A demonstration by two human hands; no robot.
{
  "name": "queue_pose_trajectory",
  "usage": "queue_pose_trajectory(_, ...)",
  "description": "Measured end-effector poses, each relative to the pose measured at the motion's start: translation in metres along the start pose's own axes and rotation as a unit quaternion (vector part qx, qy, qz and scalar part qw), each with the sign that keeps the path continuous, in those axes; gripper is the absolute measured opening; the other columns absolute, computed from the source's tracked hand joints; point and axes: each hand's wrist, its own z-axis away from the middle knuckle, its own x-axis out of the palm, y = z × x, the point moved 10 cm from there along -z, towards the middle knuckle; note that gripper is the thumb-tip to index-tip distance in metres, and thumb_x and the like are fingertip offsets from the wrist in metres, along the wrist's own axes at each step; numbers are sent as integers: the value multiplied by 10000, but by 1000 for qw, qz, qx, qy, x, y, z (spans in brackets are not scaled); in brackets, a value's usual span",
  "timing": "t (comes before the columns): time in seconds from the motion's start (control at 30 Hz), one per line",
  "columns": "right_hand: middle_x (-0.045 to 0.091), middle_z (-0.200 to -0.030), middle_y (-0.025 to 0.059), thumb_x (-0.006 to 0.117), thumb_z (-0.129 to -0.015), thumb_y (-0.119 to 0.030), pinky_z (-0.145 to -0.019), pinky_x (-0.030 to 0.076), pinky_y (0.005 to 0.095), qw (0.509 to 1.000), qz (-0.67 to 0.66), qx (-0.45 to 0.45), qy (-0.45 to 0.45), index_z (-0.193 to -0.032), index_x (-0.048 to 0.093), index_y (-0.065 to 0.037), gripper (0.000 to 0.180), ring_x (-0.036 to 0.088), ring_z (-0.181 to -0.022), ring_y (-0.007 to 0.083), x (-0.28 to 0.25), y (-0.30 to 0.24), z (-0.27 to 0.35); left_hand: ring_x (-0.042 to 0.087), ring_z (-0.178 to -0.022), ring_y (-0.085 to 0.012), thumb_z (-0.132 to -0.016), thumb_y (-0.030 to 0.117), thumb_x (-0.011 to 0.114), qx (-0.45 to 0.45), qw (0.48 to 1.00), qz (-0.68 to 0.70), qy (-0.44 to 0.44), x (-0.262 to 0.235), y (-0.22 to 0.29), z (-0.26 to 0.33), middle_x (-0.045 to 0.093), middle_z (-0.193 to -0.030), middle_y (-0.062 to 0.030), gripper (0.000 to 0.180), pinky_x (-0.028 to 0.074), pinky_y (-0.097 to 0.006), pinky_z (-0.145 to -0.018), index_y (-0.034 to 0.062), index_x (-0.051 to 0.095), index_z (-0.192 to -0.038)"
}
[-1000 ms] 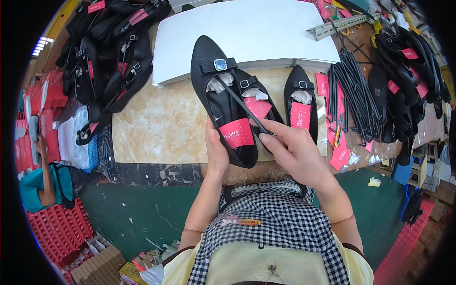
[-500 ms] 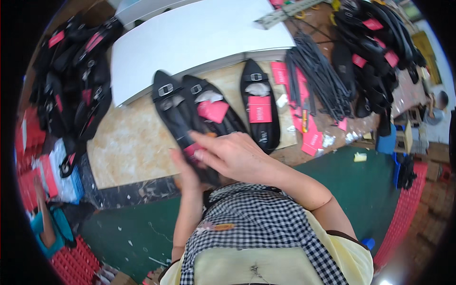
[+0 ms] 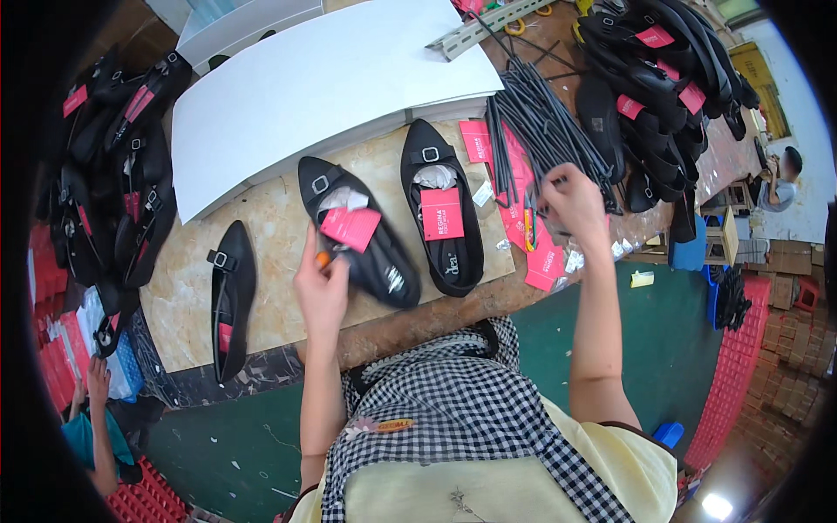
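Note:
My left hand (image 3: pixel 321 292) grips the near side of a black pointed flat shoe (image 3: pixel 384 261) that has a buckle and a pink card (image 3: pixel 350 227) tucked inside; a small orange thing shows at my fingertips. A matching shoe (image 3: pixel 440 209) with a pink card lies just to its right on the marbled tabletop (image 3: pixel 279 227). A third black shoe (image 3: pixel 231 296) lies on its side at the left. My right hand (image 3: pixel 571 199) is stretched out to the right, fingers bent over the near ends of a bundle of black rods (image 3: pixel 540 131), above loose pink cards (image 3: pixel 534 248). Whether it holds one is unclear.
A large white board (image 3: pixel 323 78) lies behind the shoes. Heaps of black shoes are stacked at the left (image 3: pixel 122 174) and the far right (image 3: pixel 654 78). A metal angle bar (image 3: pixel 479 26) lies at the back. Other people are at the lower left (image 3: pixel 87 418) and far right (image 3: pixel 780 179).
Both hands were together on shoes in front of me. Now my right hand has let go and moved right to the rods; a shoe lies on its side at the left.

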Motion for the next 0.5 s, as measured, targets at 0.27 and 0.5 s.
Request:
queue_pose_trajectory(0.27, 567, -563, 111, 691, -857, -162, -512, 420, 321, 994, -23, -104, 25, -1186, 655, -24, 359, 507, -477, 192, 16, -88, 61, 703, -833, -294, -900, 646, 415, -260, 790, 548, -91, 25, -6, 43, 637, -1159, -204, 791, 606, -386, -720, -20, 483, -1322)
queue_pose_trajectory(0.5, 531, -590, 167, 628, -909, -121, -496, 402, 322, 928, -174, -225, -241, -1184, 643, -6, 298, 495, -468, 226, 90, -198, 128, 660, -1020, -227, -962, 541, 361, -104, 908, 400, -66, 7, 14, 13, 643, -1180, -149, 666, 543, -350, -886, -15, 514, -1296)
